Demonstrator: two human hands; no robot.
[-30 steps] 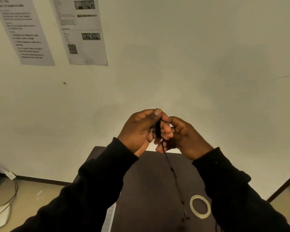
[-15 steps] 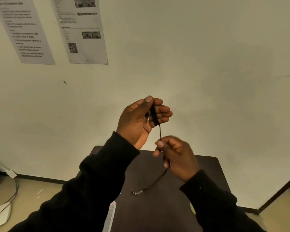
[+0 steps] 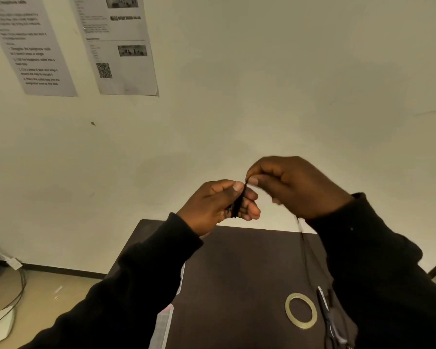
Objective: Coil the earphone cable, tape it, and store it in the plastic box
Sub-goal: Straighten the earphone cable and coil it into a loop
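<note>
Both hands raised above the dark surface [image 3: 237, 273], coiling the earphone cable [image 3: 238, 205]

L hand [image 3: 217, 205] pinches the black coil btwn thumb & fingers; R hand [image 3: 295, 187], just beside & slightly higher, nips the strand at the coil's top w/ thumb & forefinger. Loose cable hangs below R hand toward the surface, near the tape ring [image 3: 301, 311]; plastic box [image 3: 164, 323] at left edge

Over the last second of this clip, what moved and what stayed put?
The right hand dropped away from the left hand, drawing earphone cable downward, then rose again and now pinches the cable just above the left hand's fingers. The loose cable now hangs on the right. Unchanged: the left hand keeps gripping the coil; the tape roll lies on the table.
</note>
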